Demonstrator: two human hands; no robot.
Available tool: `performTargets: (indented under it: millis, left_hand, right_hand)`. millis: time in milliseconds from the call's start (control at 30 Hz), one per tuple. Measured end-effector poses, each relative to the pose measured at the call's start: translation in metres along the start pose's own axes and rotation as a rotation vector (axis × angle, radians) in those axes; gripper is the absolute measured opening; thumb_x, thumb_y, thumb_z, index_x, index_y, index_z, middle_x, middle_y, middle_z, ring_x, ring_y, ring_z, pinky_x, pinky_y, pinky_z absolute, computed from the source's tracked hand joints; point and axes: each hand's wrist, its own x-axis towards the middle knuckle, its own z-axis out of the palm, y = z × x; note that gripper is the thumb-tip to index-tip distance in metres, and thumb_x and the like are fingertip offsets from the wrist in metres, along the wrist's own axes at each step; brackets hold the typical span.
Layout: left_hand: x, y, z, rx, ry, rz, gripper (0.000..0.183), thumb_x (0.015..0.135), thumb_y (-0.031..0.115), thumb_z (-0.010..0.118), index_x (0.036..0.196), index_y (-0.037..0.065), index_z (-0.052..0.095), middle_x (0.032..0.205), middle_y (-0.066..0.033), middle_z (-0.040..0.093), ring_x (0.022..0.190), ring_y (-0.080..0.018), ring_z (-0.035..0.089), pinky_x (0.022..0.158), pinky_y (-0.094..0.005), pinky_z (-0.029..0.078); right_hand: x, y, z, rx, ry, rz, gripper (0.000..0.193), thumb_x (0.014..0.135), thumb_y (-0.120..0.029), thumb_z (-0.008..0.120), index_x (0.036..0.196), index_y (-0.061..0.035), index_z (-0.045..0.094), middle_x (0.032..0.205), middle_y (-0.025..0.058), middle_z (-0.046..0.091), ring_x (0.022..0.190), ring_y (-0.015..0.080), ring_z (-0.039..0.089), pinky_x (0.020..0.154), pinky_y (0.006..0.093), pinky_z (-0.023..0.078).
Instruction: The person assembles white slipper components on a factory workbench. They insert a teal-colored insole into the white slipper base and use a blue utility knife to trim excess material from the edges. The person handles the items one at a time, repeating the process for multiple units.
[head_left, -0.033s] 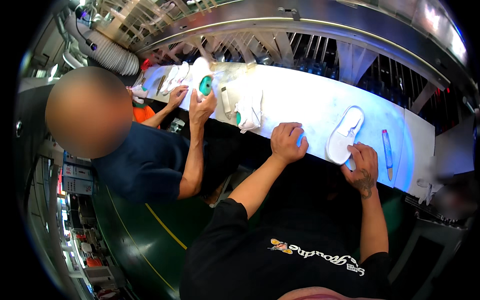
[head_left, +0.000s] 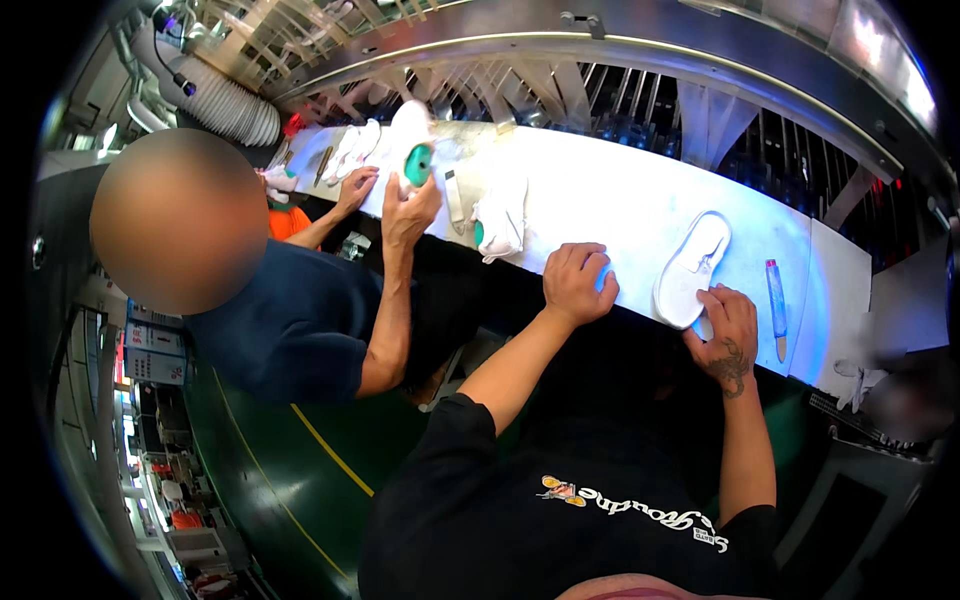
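Note:
A white low shoe (head_left: 687, 270) lies on the white worktop in bluish light, its rounded near end by the front edge. My right hand (head_left: 727, 335) is closed on the right side of that near end, fingertips over the rim and thumb close to the tip. To the left, my left hand (head_left: 578, 285) rests on the front edge of the worktop, fingers loosely bent and thumb apart, with nothing visible in it. Right of the shoe lies a slim tool (head_left: 777, 308) with a red end, a blue-lit middle and a brownish tip.
On my left a co-worker's hand (head_left: 410, 212) holds a white shoe with a green patch (head_left: 417, 165). Between us lie another white shoe (head_left: 500, 222) and a pale brush-like tool (head_left: 455, 200). A metal machine frame (head_left: 640, 72) with clear strips runs behind the worktop (head_left: 590, 180).
The co-worker's hand and the shoe with the green patch have shifted slightly right. My own hands and the shoe at my right hand stay almost the same.

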Motion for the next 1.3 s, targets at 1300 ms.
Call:
performTargets:
  millis: [1300]
  left_hand:
    - [0.090, 0.041, 0.040, -0.259, -0.288, -0.492, 0.080, 0.084, 0.043, 0.093, 0.137, -0.006, 0.059, 0.129, -0.0237, 0.066, 0.114, -0.0354, 0.070, 0.100, -0.0474, 0.057]
  right_hand:
    - [0.003, 0.010, -0.002, -0.034, -0.022, 0.130, 0.056, 0.082, -0.023, 0.084, 0.135, -0.0100, 0.069, 0.115, 0.0109, 0.072, 0.115, 0.0320, 0.066, 0.105, 0.0457, 0.050]
